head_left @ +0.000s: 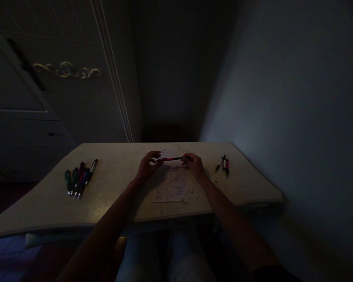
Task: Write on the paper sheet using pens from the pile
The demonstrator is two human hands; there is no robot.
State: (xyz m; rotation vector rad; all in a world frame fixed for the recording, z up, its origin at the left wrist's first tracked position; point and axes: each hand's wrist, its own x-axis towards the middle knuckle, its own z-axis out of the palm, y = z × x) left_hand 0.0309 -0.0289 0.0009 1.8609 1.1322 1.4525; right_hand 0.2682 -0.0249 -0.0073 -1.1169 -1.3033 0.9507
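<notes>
A slim red and black pen (pixel 171 159) is held level between both hands, above a sheet of paper (pixel 170 188) covered in handwriting. My left hand (pixel 148 166) pinches its left end with thumb and fingers. At the dark right end, my right hand (pixel 194 164) closes its fingertips on the pen. The paper lies flat under the hands, and they hide part of its upper half. Fine detail on the pen is lost in the dim light.
Several pens (pixel 80 178) in mixed colours lie bunched at the left of the pale table (pixel 114 203). A smaller group of pens (pixel 224 164) lies at the right. Small dark scraps (pixel 192 190) sit beside the paper. A wall (pixel 282 98) borders the right, a cabinet (pixel 64 102) the left.
</notes>
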